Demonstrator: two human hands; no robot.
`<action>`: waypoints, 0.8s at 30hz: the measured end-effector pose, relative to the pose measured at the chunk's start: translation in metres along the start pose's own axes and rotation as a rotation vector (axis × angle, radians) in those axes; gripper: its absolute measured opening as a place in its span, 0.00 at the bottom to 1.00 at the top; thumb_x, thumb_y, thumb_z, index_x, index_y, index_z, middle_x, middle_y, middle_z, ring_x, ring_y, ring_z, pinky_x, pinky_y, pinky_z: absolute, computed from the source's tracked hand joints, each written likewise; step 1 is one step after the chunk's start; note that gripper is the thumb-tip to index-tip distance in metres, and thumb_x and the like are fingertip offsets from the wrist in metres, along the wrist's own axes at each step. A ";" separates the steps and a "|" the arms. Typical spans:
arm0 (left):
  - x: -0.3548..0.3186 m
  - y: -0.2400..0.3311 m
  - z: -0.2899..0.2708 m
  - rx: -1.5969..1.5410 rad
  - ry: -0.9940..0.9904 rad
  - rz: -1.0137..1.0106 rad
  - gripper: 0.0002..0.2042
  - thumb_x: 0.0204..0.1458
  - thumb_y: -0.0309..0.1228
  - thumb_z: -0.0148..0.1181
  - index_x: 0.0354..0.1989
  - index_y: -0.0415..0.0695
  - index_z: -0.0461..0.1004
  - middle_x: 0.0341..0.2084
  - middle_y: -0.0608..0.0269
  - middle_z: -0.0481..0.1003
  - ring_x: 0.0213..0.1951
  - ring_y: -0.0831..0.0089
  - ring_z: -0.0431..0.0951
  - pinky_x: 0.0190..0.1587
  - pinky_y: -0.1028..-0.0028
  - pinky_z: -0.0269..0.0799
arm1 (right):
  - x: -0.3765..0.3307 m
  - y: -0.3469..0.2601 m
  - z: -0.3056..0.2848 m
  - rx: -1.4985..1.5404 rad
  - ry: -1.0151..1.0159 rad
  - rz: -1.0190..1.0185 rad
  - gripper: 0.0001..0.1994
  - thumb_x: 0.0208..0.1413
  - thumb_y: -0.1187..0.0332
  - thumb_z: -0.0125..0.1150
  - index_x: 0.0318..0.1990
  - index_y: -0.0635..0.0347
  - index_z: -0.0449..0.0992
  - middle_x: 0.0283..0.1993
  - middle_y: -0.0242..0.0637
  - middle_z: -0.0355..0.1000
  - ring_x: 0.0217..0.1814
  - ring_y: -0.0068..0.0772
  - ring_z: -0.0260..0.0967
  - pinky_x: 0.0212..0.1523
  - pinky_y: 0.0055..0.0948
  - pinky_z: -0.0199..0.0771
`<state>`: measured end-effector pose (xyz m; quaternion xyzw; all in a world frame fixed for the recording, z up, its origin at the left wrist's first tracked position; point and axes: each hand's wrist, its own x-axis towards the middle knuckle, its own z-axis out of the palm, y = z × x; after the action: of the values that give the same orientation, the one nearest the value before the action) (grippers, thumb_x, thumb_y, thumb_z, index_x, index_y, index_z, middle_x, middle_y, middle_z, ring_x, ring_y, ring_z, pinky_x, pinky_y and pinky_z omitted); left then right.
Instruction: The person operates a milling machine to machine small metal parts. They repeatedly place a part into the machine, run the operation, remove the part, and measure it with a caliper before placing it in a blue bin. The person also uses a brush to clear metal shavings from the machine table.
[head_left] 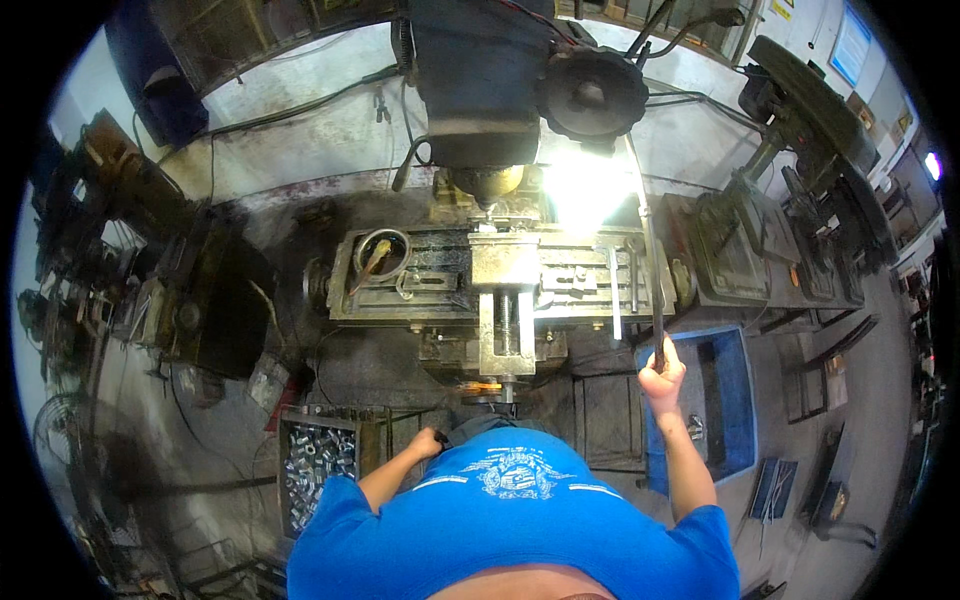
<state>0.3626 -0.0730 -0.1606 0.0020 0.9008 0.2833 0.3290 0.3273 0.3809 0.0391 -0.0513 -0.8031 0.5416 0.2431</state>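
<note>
My right hand (663, 376) is wrapped round the dark lower end of a long lever (648, 240). That lever runs up toward the machine head (475, 80) beside a bright work lamp (590, 190). Low at my left side, near my waist, my left hand (428, 443) is closed; what it holds, if anything, is too small and dark to make out. In front of me a machine vise (505, 262) is mounted on the slotted machine table (440, 308), under the spindle (487, 186). Any workpiece in its jaws is too small to tell.
A tray of short metal pieces (318, 462) stands at my left. On my right is a blue plastic bin (742, 400) with a few metal parts inside. A round container (383, 255) with a brush (376, 258) sits on the table's left part. Other machines (815, 130) line both sides.
</note>
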 end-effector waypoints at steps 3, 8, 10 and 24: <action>0.022 -0.021 0.000 -0.056 -0.021 0.034 0.14 0.36 0.26 0.51 0.33 0.37 0.76 0.31 0.41 0.75 0.35 0.54 0.77 0.37 0.63 0.70 | 0.008 0.048 0.019 -0.100 0.089 -0.100 0.30 0.34 0.81 0.49 0.54 0.65 0.66 0.19 0.24 0.59 0.19 0.15 0.56 0.22 0.15 0.60; 0.045 0.003 -0.044 -0.108 0.002 0.145 0.15 0.38 0.29 0.52 0.35 0.36 0.76 0.30 0.48 0.76 0.34 0.61 0.78 0.37 0.66 0.71 | 0.026 0.085 0.042 -0.152 0.147 -0.136 0.26 0.35 0.78 0.52 0.50 0.65 0.68 0.18 0.24 0.60 0.19 0.15 0.57 0.21 0.17 0.60; 0.057 0.011 -0.066 -0.267 0.005 0.205 0.16 0.40 0.27 0.52 0.39 0.38 0.75 0.30 0.55 0.78 0.33 0.66 0.78 0.38 0.70 0.72 | 0.035 0.081 0.052 -0.268 0.189 -0.107 0.19 0.37 0.77 0.52 0.42 0.61 0.71 0.19 0.23 0.61 0.20 0.15 0.56 0.21 0.17 0.59; 0.135 0.136 -0.216 -0.905 0.279 0.447 0.12 0.55 0.31 0.50 0.42 0.36 0.72 0.29 0.61 0.77 0.28 0.78 0.76 0.31 0.79 0.71 | -0.015 -0.099 -0.047 -0.362 -0.020 0.209 0.29 0.37 0.80 0.50 0.54 0.61 0.67 0.21 0.23 0.61 0.23 0.12 0.57 0.22 0.15 0.58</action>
<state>0.1034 -0.0436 -0.0364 0.0140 0.7011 0.7051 0.1051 0.3795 0.3749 0.1367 -0.1719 -0.8799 0.4113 0.1643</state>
